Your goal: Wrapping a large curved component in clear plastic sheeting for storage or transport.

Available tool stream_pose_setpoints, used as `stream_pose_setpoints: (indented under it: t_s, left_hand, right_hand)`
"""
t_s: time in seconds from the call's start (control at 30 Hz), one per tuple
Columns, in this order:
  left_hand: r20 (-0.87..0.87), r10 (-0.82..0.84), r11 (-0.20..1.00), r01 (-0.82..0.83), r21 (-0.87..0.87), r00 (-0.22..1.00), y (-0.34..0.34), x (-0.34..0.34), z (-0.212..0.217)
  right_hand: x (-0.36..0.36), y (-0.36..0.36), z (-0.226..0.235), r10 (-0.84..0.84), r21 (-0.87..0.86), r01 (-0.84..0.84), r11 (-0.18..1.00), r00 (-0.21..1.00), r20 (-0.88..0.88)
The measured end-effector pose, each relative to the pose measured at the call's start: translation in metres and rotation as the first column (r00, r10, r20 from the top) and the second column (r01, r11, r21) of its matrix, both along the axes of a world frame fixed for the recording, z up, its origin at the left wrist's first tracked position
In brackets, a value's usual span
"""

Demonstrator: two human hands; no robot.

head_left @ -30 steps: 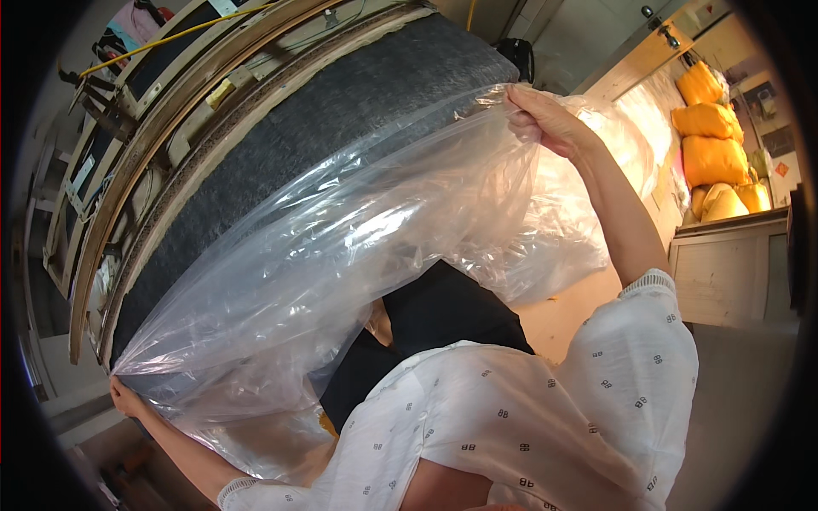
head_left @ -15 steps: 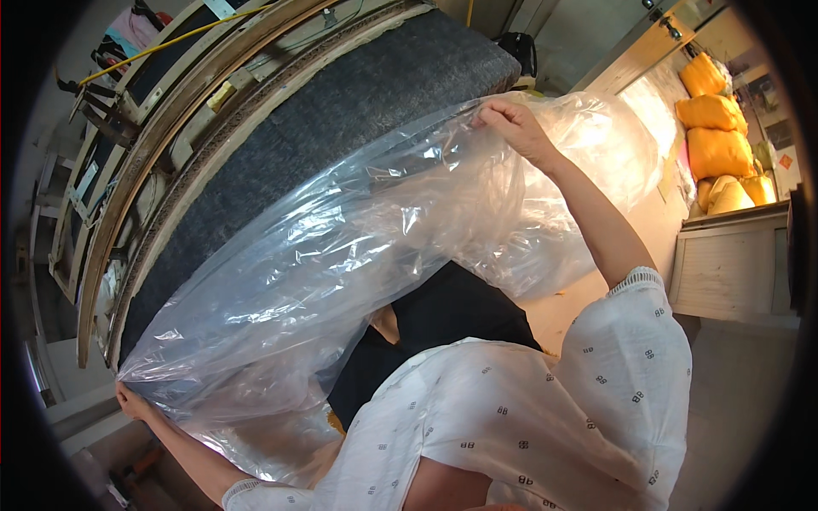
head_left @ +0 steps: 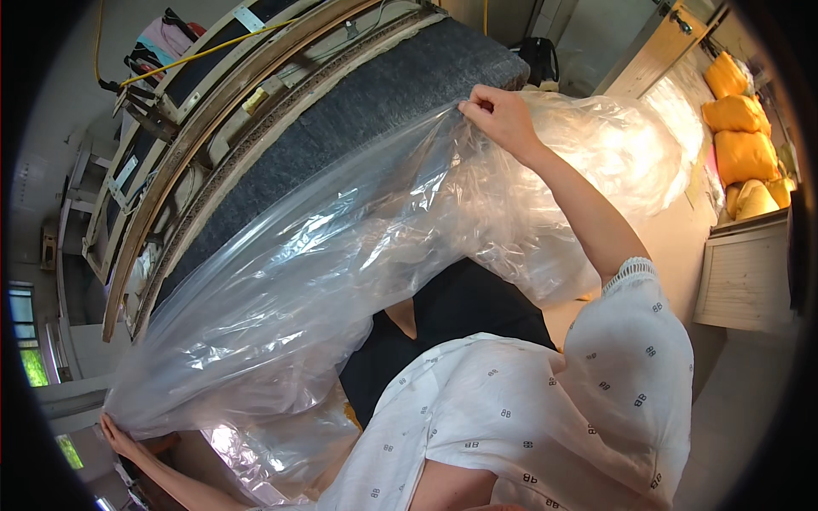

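A large clear plastic sheet [head_left: 341, 247] stretches between my two hands in loose, shiny folds. My right hand [head_left: 503, 119], at the upper middle, pinches its edge. Far off at the lower left, my left hand [head_left: 119, 436] grips the sheet's other end; its fingers are partly hidden by the plastic. Behind the sheet's upper edge lies a long padded surface covered in dark grey fabric [head_left: 358, 111]. The plastic overlaps the near part of this fabric, and more of it bunches up to the right of my right hand.
Beyond the fabric runs a wooden frame [head_left: 204, 149] with rails and a yellow cord [head_left: 196, 53]. Several orange bundles [head_left: 741, 153] are stacked at the right above a pale cabinet [head_left: 745, 281]. A black bag [head_left: 540, 61] stands at the back.
My left hand has moved down and slightly left with its end of the plastic, away from the padded surface's corner. My right hand has shifted slightly left, still pinching the edge.
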State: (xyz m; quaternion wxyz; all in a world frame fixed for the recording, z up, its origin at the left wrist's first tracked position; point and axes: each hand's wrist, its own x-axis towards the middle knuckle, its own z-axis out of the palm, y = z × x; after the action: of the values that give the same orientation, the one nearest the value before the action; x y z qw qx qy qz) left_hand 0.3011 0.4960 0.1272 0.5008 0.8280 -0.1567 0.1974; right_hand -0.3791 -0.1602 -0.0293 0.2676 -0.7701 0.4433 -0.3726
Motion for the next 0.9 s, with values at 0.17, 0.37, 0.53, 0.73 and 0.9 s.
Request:
stream_pose_setpoints:
  t_s: [0.17,0.37,0.53,0.73,0.9]
  left_hand:
    - [-0.33,0.059,0.998,-0.06,0.009,0.942,0.021,-0.032,-0.022]
    - [-0.469,-0.027,0.999,0.04,0.018,0.883,0.054,-0.057,-0.051]
    - [-0.594,-0.162,0.984,0.175,-0.036,0.788,0.071,-0.049,-0.081]
    - [-0.483,-0.416,0.901,0.278,-0.333,0.77,0.054,-0.035,-0.102]
    - [-0.317,-0.322,0.873,0.151,-0.463,0.892,-0.096,-0.023,-0.12]
  right_hand:
    - [-0.01,-0.015,0.012,0.087,0.026,-0.083,0.996,0.977,-0.192]
    - [-0.011,-0.031,0.019,0.217,0.143,-0.201,0.969,0.971,-0.102]
    - [-0.01,-0.051,0.04,0.383,0.3,-0.313,0.901,0.899,-0.212]
    - [0.005,-0.096,0.072,0.409,0.188,-0.421,0.887,0.907,0.102]
    - [-0.01,-0.206,0.118,0.195,0.116,-0.589,0.8,0.438,0.877]
